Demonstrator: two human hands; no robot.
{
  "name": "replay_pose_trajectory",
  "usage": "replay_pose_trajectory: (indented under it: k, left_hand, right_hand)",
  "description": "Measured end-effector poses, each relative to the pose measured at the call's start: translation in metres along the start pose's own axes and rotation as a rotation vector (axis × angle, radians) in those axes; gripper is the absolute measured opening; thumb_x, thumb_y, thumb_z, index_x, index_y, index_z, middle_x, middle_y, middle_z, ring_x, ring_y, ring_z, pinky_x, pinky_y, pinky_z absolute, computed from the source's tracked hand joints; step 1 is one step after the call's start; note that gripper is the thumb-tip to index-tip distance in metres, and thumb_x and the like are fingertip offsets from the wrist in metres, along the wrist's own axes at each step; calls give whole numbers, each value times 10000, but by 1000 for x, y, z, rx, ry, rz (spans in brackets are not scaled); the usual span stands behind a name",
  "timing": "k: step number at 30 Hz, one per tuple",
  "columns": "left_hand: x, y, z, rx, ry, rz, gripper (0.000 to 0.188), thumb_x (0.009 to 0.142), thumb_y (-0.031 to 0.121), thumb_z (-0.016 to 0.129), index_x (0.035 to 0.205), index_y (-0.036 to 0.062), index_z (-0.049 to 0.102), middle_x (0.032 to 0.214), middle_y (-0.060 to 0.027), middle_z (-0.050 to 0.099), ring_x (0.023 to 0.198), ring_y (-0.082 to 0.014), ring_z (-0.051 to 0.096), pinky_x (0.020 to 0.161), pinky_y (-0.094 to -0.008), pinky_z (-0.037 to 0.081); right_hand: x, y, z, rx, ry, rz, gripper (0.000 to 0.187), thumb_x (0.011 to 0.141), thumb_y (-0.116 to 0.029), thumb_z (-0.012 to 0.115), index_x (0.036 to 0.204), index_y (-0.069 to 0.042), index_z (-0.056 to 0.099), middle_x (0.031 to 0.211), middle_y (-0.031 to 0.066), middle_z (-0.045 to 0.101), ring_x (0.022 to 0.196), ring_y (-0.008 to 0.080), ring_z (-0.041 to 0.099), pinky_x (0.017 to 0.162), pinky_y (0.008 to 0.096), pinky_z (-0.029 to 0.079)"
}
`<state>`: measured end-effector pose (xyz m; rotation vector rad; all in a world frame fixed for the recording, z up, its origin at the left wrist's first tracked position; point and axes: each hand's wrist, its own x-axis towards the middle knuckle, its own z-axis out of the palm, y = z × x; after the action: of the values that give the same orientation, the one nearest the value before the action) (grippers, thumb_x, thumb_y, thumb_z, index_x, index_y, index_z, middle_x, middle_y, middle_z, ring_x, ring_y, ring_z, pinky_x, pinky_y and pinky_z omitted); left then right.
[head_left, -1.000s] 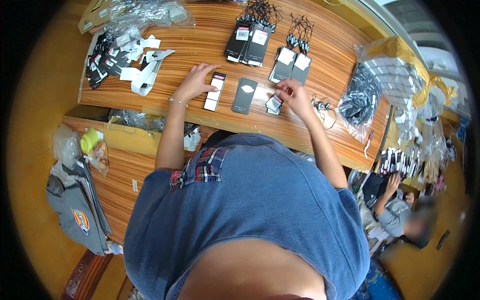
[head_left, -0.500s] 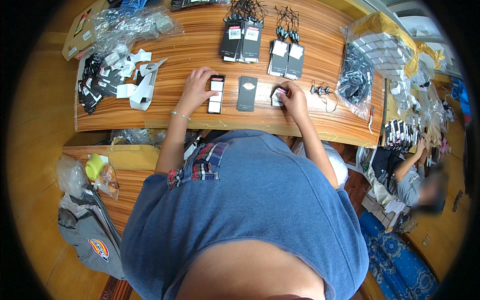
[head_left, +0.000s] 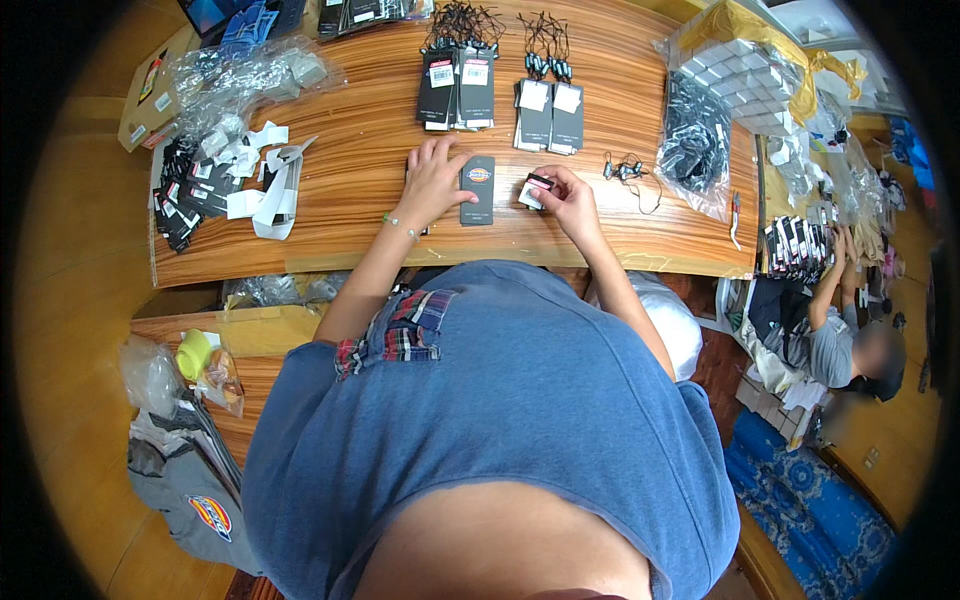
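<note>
My left hand [head_left: 436, 186] rests palm down on the table, fingers spread, its thumb at the left edge of a dark grey hang tag [head_left: 478, 208]. Beneath that hand lies a black card with white stickers, mostly hidden now. Pinched between the thumb and fingers of my right hand [head_left: 570, 200] is a small black-and-white label piece [head_left: 535, 191], just right of the hang tag. Farther back lie two stacks of barcoded dark tags [head_left: 437, 100] with black strings, and beside them two more stacks of tags [head_left: 567, 125] with white stickers.
Loose black strings [head_left: 628, 168] lie right of my right hand, near a plastic bag of black cords [head_left: 694, 140] and a cutter [head_left: 736, 220]. Scattered tags [head_left: 180, 205] and white paper strips [head_left: 283, 195] are at left. At far right a co-worker [head_left: 835, 345] handles tags.
My left hand has moved right, over the stickered card and up to the hang tag's edge. My right hand keeps its small label piece, now closer to the tag. The view has shifted slightly.
</note>
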<state>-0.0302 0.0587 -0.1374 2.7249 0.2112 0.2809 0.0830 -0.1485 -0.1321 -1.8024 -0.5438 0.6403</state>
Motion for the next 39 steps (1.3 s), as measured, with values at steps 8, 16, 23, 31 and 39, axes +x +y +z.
replay_pose_trajectory:
  k: [8,16,23,31,39]
  left_hand:
    - [-4,16,-2,-695,-73,-275,416,710,82,682,1076,56,486,887,-92,574,814,-172,558,692,-266,429]
    - [0,44,-15,-1121,-165,-461,294,850,40,540,1141,49,502,830,-34,613,725,-35,539,600,-168,430]
    - [13,74,-31,-1486,-247,-403,341,822,72,599,1152,36,522,876,-42,636,736,-53,569,582,-177,449]
    - [23,75,-16,-1609,-301,-499,327,806,109,635,1102,8,541,873,-58,627,756,-78,583,627,-198,475]
    - [24,92,-20,-1220,-182,-349,333,802,-18,582,1127,10,517,897,-86,628,815,-93,593,694,-193,471]
  right_hand:
    - [1,-5,1,46,-116,-34,241,763,-13,637,1001,-39,607,589,-58,415,550,28,370,503,183,322]
    - [-3,-19,11,260,-118,-38,336,768,-3,641,1086,-15,529,624,-77,422,563,0,380,511,151,316]
    - [-3,-17,-15,647,-233,45,266,798,-24,613,1053,-42,538,873,30,628,756,74,575,634,207,452]
    - [-4,-19,-19,752,-224,36,236,798,-40,618,1022,-60,545,855,16,629,743,64,570,607,195,441]
    - [-11,-9,-29,501,-140,37,219,814,-88,612,1013,-32,540,745,-1,576,679,57,548,595,199,459]
